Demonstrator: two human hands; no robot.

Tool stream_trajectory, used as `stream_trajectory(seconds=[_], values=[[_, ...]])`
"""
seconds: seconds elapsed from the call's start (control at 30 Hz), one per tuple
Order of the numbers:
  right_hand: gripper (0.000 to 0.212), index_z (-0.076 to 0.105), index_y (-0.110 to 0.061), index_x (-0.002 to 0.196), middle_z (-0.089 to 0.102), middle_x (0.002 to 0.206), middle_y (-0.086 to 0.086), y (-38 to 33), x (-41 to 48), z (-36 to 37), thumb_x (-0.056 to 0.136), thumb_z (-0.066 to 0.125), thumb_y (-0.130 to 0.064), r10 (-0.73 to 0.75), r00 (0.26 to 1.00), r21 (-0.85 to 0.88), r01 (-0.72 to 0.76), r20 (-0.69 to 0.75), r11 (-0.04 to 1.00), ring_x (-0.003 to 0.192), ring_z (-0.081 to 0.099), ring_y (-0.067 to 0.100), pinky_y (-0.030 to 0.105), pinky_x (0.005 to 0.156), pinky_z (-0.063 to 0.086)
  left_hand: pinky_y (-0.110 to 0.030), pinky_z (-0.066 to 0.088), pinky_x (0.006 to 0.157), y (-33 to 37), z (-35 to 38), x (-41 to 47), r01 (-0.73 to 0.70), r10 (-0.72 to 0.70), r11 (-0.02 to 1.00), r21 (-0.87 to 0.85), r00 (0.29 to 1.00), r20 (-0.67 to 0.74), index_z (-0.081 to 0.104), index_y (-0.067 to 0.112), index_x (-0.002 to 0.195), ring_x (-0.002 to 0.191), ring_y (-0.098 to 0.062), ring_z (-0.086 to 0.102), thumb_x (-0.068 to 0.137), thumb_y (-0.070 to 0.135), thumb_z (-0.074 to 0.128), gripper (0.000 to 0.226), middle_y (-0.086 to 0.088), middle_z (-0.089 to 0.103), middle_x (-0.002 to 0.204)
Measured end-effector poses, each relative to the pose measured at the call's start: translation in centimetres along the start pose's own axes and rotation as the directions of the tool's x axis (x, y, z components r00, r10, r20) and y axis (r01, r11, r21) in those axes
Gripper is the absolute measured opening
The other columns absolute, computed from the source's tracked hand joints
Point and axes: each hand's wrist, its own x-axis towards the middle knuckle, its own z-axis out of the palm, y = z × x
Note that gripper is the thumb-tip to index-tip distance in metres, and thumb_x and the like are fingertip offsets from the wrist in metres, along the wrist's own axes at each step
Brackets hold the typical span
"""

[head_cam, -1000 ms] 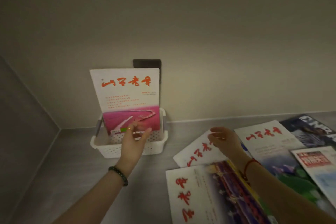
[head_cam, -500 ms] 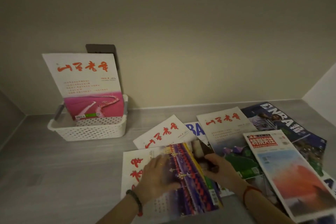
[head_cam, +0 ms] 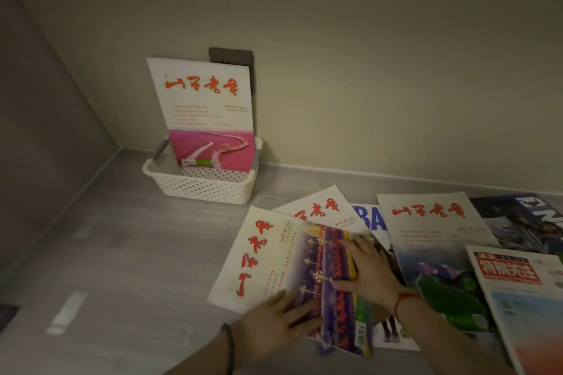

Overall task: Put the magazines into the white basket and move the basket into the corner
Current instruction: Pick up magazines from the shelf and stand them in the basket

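Both hands are flat on the nearest magazine, left hand at its near edge, right hand on the cover, neither grip closed. Lift one edge first, then carry it to the white basket by the wall.

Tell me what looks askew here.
The magazine in the basket stands tall, leaning back on the wall, mostly above the rim. The purple-cover magazine under both hands lies turned sideways on the overlapping pile.

head cam | looks fwd+down at floor | close over hands | wall corner upper left
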Motion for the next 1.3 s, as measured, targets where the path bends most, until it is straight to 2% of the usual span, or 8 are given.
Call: stream_trajectory(seconds=[0.13, 0.23, 0.3, 0.37, 0.5, 0.73, 1.07, 1.3], values=[[0.096, 0.016, -0.033, 0.138, 0.018, 0.149, 0.000, -1.0, 1.0, 0.6, 0.060, 0.064, -0.062, 0.030, 1.000, -0.028, -0.030, 0.005, 0.999, 0.139, 0.010, 0.025, 0.051, 0.115, 0.013, -0.024, 0.044, 0.095, -3.1, -2.3, -0.9, 0.268, -0.275, 0.961, -0.063, 0.947, -0.169, 0.065, 0.047, 0.098, 0.100, -0.003, 0.065, 0.052, 0.041, 0.080, 0.049, 0.021, 0.069, 0.106], [0.102, 0.015, -0.029, 0.137, 0.026, 0.143, 0.004, -1.7, 1.2, 1.1, 0.056, 0.064, -0.067, 0.080, 0.995, -0.049, -0.082, -0.051, 0.995, 0.135, 0.019, 0.027, 0.048, 0.112, 0.023, -0.037, 0.028, 0.108, -3.9, -3.0, -1.2, 0.659, -0.830, 0.511, -0.552, 0.544, -0.120, 0.054, 0.033, 0.121, 0.126, -0.023, 0.045, 0.065, 0.025, 0.079, 0.062, -0.003, 0.051, 0.135], [0.105, 0.016, -0.026, 0.136, 0.030, 0.140, 0.005, -2.3, 1.3, 1.1, 0.052, 0.066, -0.067, 0.109, 0.991, -0.057, -0.114, -0.080, 0.992, 0.132, 0.024, 0.027, 0.047, 0.109, 0.027, -0.043, 0.037, 0.104, -3.5, -3.2, -1.0, 0.422, -0.936, -0.027, -0.906, 0.307, 0.171, 0.033, 0.021, 0.135, 0.123, -0.023, 0.041, 0.072, 0.012, 0.072, 0.074, -0.009, 0.041, 0.137], [0.103, 0.021, -0.024, 0.132, 0.033, 0.136, 0.006, -2.6, 1.3, 0.9, 0.051, 0.067, -0.066, 0.135, 0.988, -0.050, -0.139, -0.078, 0.989, 0.129, 0.028, 0.027, 0.046, 0.107, 0.030, -0.045, 0.052, 0.087, -3.2, -3.7, -0.6, 0.085, -0.868, -0.411, -0.908, 0.269, 0.418, 0.025, 0.021, 0.135, 0.098, -0.021, 0.058, 0.076, -0.004, 0.064, 0.075, -0.009, 0.055, 0.118], [0.089, 0.031, -0.023, 0.125, 0.036, 0.131, 0.005, -2.8, 0.9, 1.1, 0.055, 0.069, -0.063, 0.187, 0.982, -0.035, -0.188, -0.037, 0.981, 0.123, 0.034, 0.024, 0.043, 0.102, 0.035, -0.033, 0.055, 0.047, -3.0, -4.1, 0.3, -0.162, -0.684, -0.723, -0.672, 0.306, 0.662, 0.041, 0.031, 0.117, 0.062, -0.025, 0.071, 0.089, 0.023, 0.050, 0.031, -0.011, 0.068, 0.092], [0.064, 0.044, -0.018, 0.113, 0.053, 0.118, 0.004, -2.7, 0.3, 0.7, 0.063, 0.076, -0.041, 0.286, 0.947, 0.201, -0.311, 0.143, 0.929, 0.111, 0.053, 0.023, 0.044, 0.099, 0.044, -0.060, 0.047, 0.089, -3.3, -5.2, -0.2, -0.007, -0.778, -0.566, -0.825, 0.337, 0.531, 0.041, 0.009, 0.120, 0.106, -0.041, 0.058, 0.086, -0.005, 0.050, 0.038, -0.023, 0.056, 0.120], [0.026, 0.054, -0.009, 0.113, 0.068, 0.097, 0.008, -6.3, 0.6, -3.9, 0.090, 0.049, -0.018, 0.232, 0.960, 0.871, -0.246, 0.158, 0.426, 0.085, 0.067, 0.026, 0.037, 0.062, 0.058, -0.008, 0.046, 0.082, -7.6, -11.6, -3.8, -0.035, -0.671, -0.134, -0.990, 0.739, 0.065, 0.050, 0.036, 0.110, 0.100, 0.011, 0.059, 0.084, -0.007, 0.049, 0.051, 0.022, 0.066, 0.104], [0.020, 0.061, -0.008, 0.095, 0.067, 0.091, 0.010, -17.6, 7.2, -12.4, 0.084, 0.053, 0.007, 0.126, 0.856, 0.699, 0.315, -0.502, 0.642, 0.074, 0.065, 0.024, 0.024, 0.054, 0.057, -0.011, 0.052, 0.065, -23.3, -18.1, -6.6, -0.053, -0.826, 0.203, -0.978, 0.527, -0.200, 0.060, 0.028, 0.085, 0.073, 0.004, 0.066, 0.086, 0.006, 0.055, 0.023, 0.016, 0.070, 0.080]])
